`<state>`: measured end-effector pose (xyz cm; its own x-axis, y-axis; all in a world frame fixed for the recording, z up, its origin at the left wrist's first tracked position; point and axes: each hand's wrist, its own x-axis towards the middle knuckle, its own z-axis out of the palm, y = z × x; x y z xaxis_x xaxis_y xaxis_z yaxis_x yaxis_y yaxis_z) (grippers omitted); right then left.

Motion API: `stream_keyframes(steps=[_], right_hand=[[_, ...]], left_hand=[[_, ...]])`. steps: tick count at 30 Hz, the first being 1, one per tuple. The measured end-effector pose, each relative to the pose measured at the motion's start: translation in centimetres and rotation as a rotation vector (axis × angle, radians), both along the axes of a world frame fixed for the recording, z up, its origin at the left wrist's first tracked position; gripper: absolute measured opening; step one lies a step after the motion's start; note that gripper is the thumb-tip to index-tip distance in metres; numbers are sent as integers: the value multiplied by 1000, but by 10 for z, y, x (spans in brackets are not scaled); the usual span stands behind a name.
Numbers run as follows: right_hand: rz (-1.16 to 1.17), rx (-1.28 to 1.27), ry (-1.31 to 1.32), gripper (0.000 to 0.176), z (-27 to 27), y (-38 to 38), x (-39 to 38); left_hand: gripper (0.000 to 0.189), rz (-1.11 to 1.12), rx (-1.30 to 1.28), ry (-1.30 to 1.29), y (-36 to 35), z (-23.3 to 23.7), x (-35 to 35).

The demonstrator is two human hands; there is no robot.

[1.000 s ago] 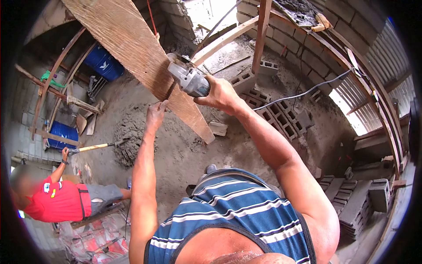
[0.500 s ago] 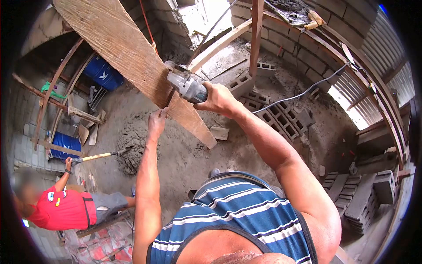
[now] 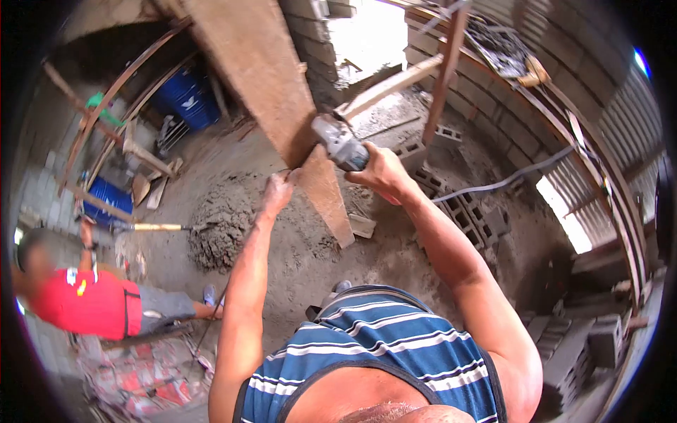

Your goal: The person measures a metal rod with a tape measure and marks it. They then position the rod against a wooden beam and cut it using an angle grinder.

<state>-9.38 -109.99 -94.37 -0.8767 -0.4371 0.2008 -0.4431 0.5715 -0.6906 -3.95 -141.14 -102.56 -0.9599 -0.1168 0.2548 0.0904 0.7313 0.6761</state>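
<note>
My right hand [image 3: 384, 173] is wrapped round the body of an angle grinder [image 3: 343, 146], whose head meets the right edge of a long wooden board [image 3: 257, 67]. A dark cut line crosses the board there, and its narrow lower end [image 3: 328, 201] hangs below the cut, pointing down toward my body. The grinder's disc is mostly hidden by the tool and the wood. At the board's left edge, level with the cut, the closed fingers of my left hand [image 3: 279, 192] grip the wood.
A person in a red shirt [image 3: 88, 299] at left holds a shovel [image 3: 159, 227] by a mortar heap [image 3: 218, 236]. Blue drums [image 3: 187, 99] stand behind. Hollow blocks [image 3: 462, 211] lie at right, near a grey cord [image 3: 504, 180]. A wooden post [image 3: 446, 77] rises beyond.
The view has shifted, so the board and both hands appear farther right. The lower end now sits at a sharper angle to the board. The other person's shovel handle has swung nearly level.
</note>
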Motion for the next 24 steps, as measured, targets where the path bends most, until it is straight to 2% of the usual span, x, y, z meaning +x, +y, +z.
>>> stream_keyframes(steps=[1,4,6,11,24], right_hand=[[-8,-18,-15,65,7,-2,4],[12,-56,-24,64,6,-8,5],[31,-13,-42,64,2,-11,1],[40,-27,-52,61,3,-16,4],[-12,24,10,61,-9,-21,-1]], left_hand=[[50,6,7,1,-1,-2,0],[42,35,66,37,18,29,15],[44,37,75,38,5,5,6],[41,85,66,-82,9,18,14],[42,45,65,-15,3,18,14]])
